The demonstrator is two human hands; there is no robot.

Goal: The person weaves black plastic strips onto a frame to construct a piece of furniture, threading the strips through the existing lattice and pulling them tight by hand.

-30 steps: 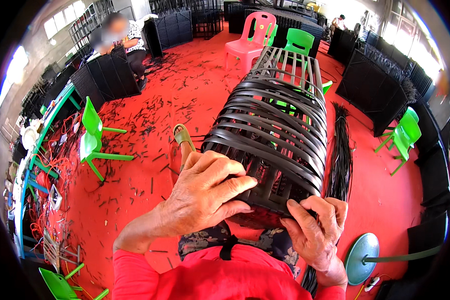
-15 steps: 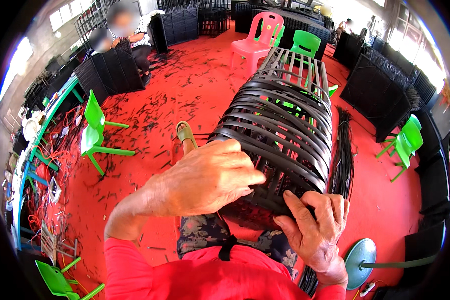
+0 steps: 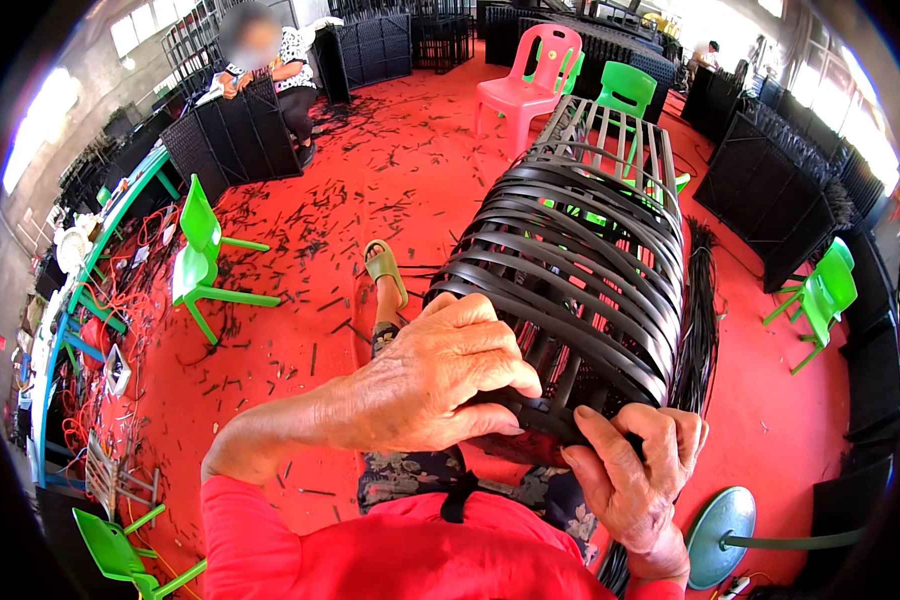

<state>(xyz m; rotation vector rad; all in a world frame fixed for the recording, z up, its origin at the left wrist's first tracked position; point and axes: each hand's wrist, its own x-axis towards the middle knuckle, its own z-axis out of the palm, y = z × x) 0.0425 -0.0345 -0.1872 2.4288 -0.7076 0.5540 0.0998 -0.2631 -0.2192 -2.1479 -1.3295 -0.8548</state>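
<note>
In front of me a slatted frame (image 3: 568, 128) slopes away, its near part wrapped in several loose, glossy black flat strips (image 3: 580, 262). Toward me, the strips cross into a tight dark weave. My left hand (image 3: 440, 375) reaches over the weave's near left side, fingers curled and thumb pressed against them, pinching at a black strip; its end is hidden under the fingers. My right hand (image 3: 638, 455) closes round the near right corner of the weave, thumb on top and fingers bent over the strips. A narrow gap separates the two hands.
A bundle of black strips (image 3: 698, 320) lies right of the frame. Beyond it stand a pink chair (image 3: 532, 85) and green chairs (image 3: 625, 88). More green chairs (image 3: 200, 260) stand left and right. A round grey-green base (image 3: 720, 535) is at lower right. Strip scraps litter the red floor.
The view has shifted slightly left, so the frame and chairs sit further right. My left thumb has lowered away from its forefinger tip; my right hand stays at the corner.
</note>
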